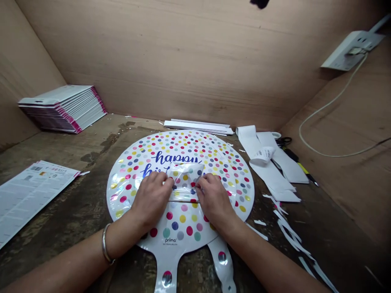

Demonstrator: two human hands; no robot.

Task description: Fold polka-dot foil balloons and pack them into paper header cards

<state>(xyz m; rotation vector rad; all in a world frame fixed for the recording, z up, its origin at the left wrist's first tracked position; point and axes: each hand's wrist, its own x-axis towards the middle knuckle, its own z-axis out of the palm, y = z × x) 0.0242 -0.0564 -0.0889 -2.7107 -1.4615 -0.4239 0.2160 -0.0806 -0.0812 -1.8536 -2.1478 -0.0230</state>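
Note:
A round white foil balloon [183, 219] with coloured dots and blue lettering lies flat on the dark table, its tail toward me. A second dotted balloon [246, 183] shows beneath it at the right. On top, near the middle, is a folded dotted piece [185, 181]. My left hand [154, 193] pinches its left edge, fingers bent. My right hand [212, 195] pinches its right edge with thumb and forefinger.
Stacked white packets [67, 106] stand at the back left, with printed sheets [33, 195] nearer. White strips [198, 127] lie behind the balloons. At the right are a paper strip [265, 162], black scissors [284, 141], a yellow-black cutter [305, 171] and scraps. A power strip [351, 51] hangs above.

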